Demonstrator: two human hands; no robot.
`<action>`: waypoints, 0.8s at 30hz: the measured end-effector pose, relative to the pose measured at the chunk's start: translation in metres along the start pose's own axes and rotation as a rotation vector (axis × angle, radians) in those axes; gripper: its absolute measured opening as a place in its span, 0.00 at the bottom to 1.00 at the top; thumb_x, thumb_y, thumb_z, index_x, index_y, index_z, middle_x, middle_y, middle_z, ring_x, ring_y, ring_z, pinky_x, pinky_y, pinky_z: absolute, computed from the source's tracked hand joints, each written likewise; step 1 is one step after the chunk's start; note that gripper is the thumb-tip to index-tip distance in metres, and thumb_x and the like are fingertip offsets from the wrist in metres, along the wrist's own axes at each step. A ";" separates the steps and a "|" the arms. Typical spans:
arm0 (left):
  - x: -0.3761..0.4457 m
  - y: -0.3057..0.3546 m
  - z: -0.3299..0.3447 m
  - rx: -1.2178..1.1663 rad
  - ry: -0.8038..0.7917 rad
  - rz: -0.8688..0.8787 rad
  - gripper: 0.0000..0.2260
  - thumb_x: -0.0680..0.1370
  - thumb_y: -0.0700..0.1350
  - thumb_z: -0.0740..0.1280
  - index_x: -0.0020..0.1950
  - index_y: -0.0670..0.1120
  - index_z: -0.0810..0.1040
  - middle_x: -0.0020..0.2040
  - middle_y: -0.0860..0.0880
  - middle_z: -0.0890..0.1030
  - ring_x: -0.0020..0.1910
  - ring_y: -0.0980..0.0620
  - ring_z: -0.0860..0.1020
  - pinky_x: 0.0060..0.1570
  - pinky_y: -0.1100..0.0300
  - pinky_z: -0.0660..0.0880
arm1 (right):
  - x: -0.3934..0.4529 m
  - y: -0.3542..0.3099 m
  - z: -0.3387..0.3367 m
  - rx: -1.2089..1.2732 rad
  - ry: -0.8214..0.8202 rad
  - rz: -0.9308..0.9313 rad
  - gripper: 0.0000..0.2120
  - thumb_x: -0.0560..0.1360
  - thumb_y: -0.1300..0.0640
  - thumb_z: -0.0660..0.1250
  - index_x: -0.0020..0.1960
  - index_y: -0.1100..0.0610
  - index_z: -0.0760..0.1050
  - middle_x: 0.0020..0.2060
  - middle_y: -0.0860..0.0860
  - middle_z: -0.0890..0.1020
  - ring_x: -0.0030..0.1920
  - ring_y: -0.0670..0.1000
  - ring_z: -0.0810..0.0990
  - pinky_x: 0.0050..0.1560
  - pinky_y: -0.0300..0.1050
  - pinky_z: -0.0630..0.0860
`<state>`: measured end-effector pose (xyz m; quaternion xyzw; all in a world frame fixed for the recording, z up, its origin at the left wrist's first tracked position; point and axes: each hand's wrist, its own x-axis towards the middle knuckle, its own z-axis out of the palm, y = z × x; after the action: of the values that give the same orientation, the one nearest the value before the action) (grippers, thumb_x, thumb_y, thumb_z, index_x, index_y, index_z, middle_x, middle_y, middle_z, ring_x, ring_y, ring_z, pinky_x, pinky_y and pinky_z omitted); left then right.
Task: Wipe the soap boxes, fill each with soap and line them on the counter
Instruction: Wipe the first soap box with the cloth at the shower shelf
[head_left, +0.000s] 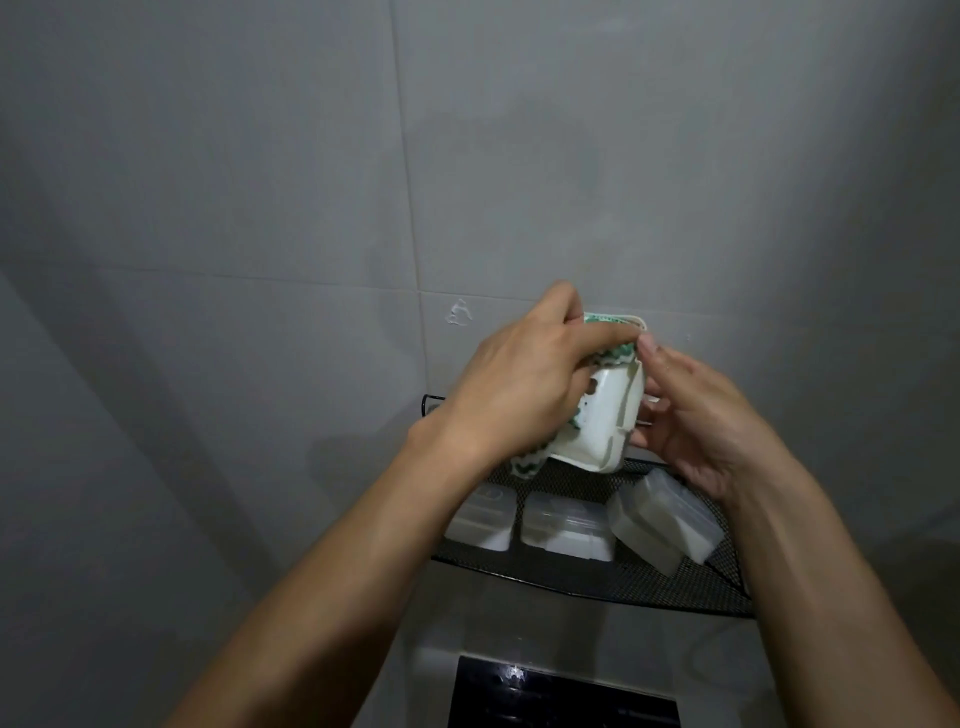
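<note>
A white soap box (602, 415) is held up in front of the grey wall, tilted, its holed base facing me. My left hand (524, 374) grips a green-and-white cloth (613, 332) and presses it against the box; a cloth end hangs below at the box's lower left. My right hand (706, 410) holds the box by its right side, thumb on the top edge. Three closed translucent soap boxes sit on the black mesh shelf (597, 582) below: a left soap box (483, 519), a middle soap box (566, 525) and a tilted right soap box (665, 519).
The mesh shelf is fixed to a grey tiled wall (311, 208). A white blob of adhesive (460, 313) sticks to the wall left of my hands. Below the shelf is a white fixture with a glossy black panel (561, 696).
</note>
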<state>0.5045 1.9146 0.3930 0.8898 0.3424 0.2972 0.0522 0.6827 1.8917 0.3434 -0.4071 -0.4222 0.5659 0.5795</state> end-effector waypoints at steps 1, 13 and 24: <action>0.000 0.000 0.001 -0.021 0.033 -0.011 0.19 0.80 0.42 0.61 0.70 0.54 0.76 0.51 0.47 0.70 0.45 0.46 0.75 0.44 0.49 0.74 | 0.000 -0.001 0.001 0.005 0.001 -0.005 0.15 0.74 0.46 0.70 0.51 0.56 0.84 0.42 0.56 0.84 0.39 0.52 0.81 0.39 0.49 0.83; -0.002 -0.003 0.006 -0.126 0.272 -0.054 0.16 0.77 0.38 0.67 0.64 0.45 0.77 0.50 0.46 0.76 0.48 0.47 0.76 0.49 0.59 0.69 | -0.006 0.005 -0.001 0.117 -0.228 0.034 0.21 0.77 0.52 0.68 0.70 0.51 0.75 0.64 0.57 0.80 0.58 0.55 0.82 0.54 0.54 0.82; -0.014 0.010 0.013 -0.103 0.104 0.035 0.13 0.79 0.43 0.66 0.63 0.50 0.81 0.50 0.47 0.71 0.45 0.45 0.75 0.43 0.46 0.76 | 0.003 -0.004 -0.002 0.083 -0.166 0.070 0.24 0.80 0.45 0.61 0.70 0.58 0.73 0.62 0.61 0.80 0.55 0.57 0.82 0.52 0.56 0.82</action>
<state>0.5097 1.8991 0.3786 0.8751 0.3134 0.3611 0.0750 0.6858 1.8944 0.3465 -0.3489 -0.4302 0.6347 0.5389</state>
